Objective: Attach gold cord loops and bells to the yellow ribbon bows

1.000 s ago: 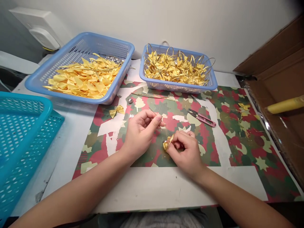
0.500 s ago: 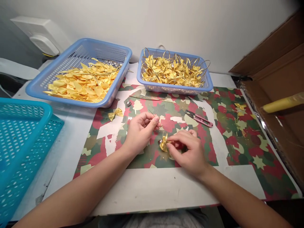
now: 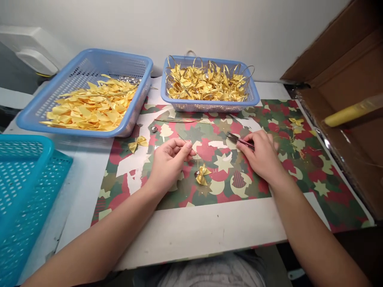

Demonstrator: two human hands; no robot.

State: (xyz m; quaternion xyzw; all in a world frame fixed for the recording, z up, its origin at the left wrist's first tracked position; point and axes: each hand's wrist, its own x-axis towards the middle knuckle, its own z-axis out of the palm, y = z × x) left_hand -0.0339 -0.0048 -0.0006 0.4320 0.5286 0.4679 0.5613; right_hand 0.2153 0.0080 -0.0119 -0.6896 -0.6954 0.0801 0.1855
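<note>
My left hand pinches a thin gold cord, whose loose end sticks up past the fingers. From that cord a gold ribbon bow with a small silver bell hangs or rests just right of the hand. My right hand has its fingers closed round the pink handles of thread snips, the dark blades pointing left. Left of my left hand lie another gold bow and a loose silver bell. Several cut gold cords lie further back.
A blue basket at back left holds gold bows and silver bells. Another blue basket holds bows with looped cords. A teal basket stands at left. Right are a cardboard box, a yellow roll and gold scraps.
My right hand has let go of the bow with the bell, moved right and taken hold of the snips. My left hand still pinches the cord. The whole view has shifted slightly.
</note>
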